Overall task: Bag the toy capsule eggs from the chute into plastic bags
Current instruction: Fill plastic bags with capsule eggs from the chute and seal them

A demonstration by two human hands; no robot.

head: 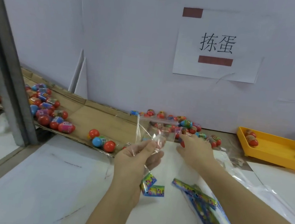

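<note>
left hand (138,156): thumb and fingers pinch the plastic bag (149,130) at its crumpled middle.
right hand (196,150): ahead and right of the left hand, well apart from it, fingers reaching into the end pile (185,124) of eggs. A red bit shows under the thumb; cannot tell whether an egg is gripped.
bag axis: long axis runs near to far. The clear end stands up beyond the left hand, its straight top edge level and toward the wall (131,54).
bag header (149,183): printed strip, hangs below the left hand, toward the person.
end pile, place: just beyond the right fingertips, along the foot of the wall.
chute (95,113): cardboard, long axis sloping from upper left down toward the hands. The near edge ends just left of the left hand.
eggs on chute: dense cluster (48,113) far left of the left hand, a few loose eggs (101,140) close to its left.
spare bags (203,208): flat stack on the desk (42,192) beneath the right forearm, printed ends fanned toward the left hand.
yellow tray (276,154): far right of the right hand, with some eggs (251,140) in it.
open room: bare desk left of the left forearm and between the 2 forearms.
edges: wall close behind the right hand, metal post (7,77) far left of the left hand.
</note>
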